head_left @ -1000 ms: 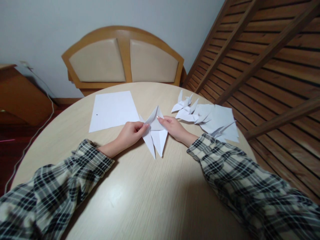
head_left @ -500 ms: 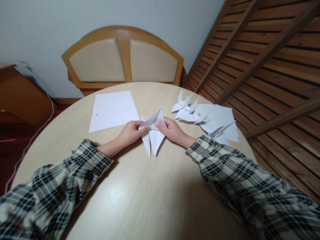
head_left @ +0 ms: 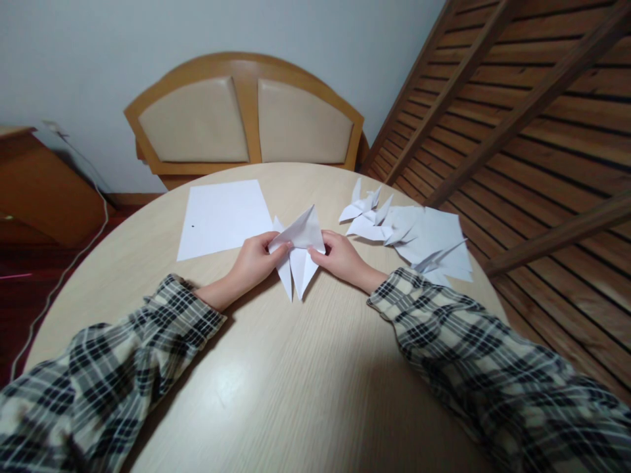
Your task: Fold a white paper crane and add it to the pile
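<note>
Between my hands is a folded white paper, an origami piece (head_left: 302, 231) with a broad pointed flap at the top and two narrow points toward me. My left hand (head_left: 255, 261) pinches its left side, thumb on the front by the crease. On the opposite side my right hand (head_left: 341, 259) grips the edge, its thumb also pressed near the middle fold. The fingers behind the paper are hidden. The piece is held just over the round table (head_left: 276, 381); whether its lower points touch the wood I cannot tell.
A flat white sheet (head_left: 224, 220) with a small black dot lies at the left. Several folded paper cranes (head_left: 367, 226) stand at the right, some against loose white paper squares (head_left: 441, 230). Beyond the table are a padded headboard (head_left: 244, 108) and a slatted wooden panel (head_left: 532, 131).
The origami piece has shifted slightly up and left, and its top flap appears opened wider. My right thumb has slid down and outward a little on the paper.
</note>
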A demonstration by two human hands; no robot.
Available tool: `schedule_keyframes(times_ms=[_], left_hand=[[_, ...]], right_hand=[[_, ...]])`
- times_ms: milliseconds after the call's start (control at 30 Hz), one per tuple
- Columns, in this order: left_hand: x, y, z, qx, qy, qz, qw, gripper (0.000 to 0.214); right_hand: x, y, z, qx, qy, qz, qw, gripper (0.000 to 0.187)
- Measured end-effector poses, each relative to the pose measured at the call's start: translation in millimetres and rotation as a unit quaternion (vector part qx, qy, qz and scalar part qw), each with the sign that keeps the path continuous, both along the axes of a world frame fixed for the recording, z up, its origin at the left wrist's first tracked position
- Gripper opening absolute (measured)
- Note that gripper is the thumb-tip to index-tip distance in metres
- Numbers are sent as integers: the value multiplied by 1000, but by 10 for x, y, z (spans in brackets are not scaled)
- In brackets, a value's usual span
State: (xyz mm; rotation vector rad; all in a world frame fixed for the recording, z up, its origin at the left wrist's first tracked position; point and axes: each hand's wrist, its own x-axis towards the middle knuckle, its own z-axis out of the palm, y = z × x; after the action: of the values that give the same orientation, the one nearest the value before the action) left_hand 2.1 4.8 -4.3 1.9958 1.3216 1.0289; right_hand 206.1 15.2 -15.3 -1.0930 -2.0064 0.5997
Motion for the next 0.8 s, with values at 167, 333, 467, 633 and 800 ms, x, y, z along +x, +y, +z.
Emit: schedule_keyframes(times_ms=[167,333,467,633,800], left_hand=[[-12,4,14,1,24,-15,1000,28],[-10,-2,38,-8,29,-28,999,25],[4,-6,50,9,48,-13,999,26],[16,-19,41,13,68,-2,998,32],[21,-38,44,-12,43,-34,998,33]], right_hand=[[-7,-32,23,8,12,-16,1000,16],[-46,-51,34,-8,31,-43,999,19],[-113,-79,39,-10,37,-58,998,11],[-203,-97,21,6,29,-71,997,7],[-234,-94,-4,-8,39,-88,995,17]])
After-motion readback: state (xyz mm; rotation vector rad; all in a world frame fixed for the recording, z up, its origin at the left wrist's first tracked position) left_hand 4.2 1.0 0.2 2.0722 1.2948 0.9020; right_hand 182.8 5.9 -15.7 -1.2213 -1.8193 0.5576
